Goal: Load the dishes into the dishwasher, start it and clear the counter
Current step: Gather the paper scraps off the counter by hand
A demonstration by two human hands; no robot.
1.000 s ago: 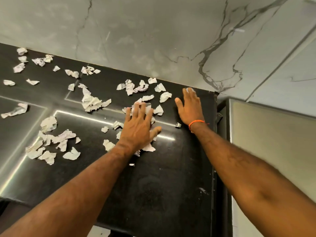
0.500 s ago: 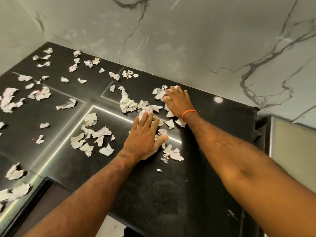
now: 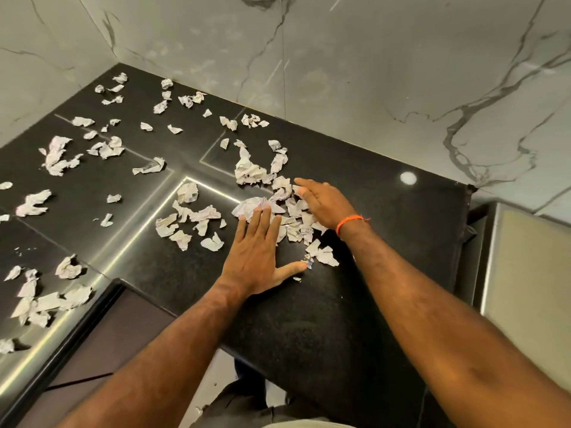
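Torn, crumpled paper scraps [image 3: 279, 208] litter my black counter [image 3: 386, 217], the thickest heap lying between my two hands near the back wall. My left hand [image 3: 256, 254] lies flat, fingers straight and close together with the thumb spread, its fingertips on the near edge of the heap. My right hand [image 3: 324, 200], an orange band [image 3: 349, 223] at its wrist, stands on its edge against the heap's right side, fingers loosely extended and gripping nothing.

More scraps [image 3: 58, 156] lie well apart across the left stretch of the counter, up to the marble wall [image 3: 340, 72] in the corner and down to the front edge. No dishes or dishwasher show in this view, so I judge this to be the counter-clearing part of the job, with most of it left.

The risk I see: the paper is light and springy, so a fast sweep could flick pieces past my open fingers or off the front edge to the floor. The small bits beside my left thumb could easily be missed.
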